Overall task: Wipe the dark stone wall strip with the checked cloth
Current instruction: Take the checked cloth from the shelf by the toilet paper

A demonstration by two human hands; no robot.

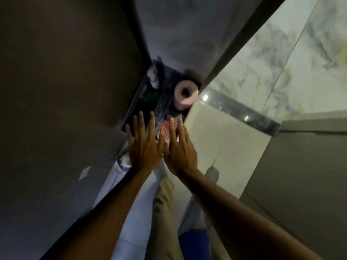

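A red-and-white checked cloth (165, 129) lies in the near end of a dark recessed shelf (137, 111), low in the wall corner. My left hand (144, 147) is spread flat with straight fingers just left of the cloth, its fingertips over the shelf's edge. My right hand (180, 149) is also flat, and its fingers cover the cloth's right part. Neither hand is curled around the cloth. A dark speckled stone strip (242, 113) runs across the pale marble wall to the right of the shelf, apart from both hands.
A pink toilet paper roll (185, 92) stands at the far end of the shelf, with crumpled white paper (153, 76) to its left. A large dark panel (65, 72) fills the left side. Below are my trouser leg (165, 212) and something blue (193, 244).
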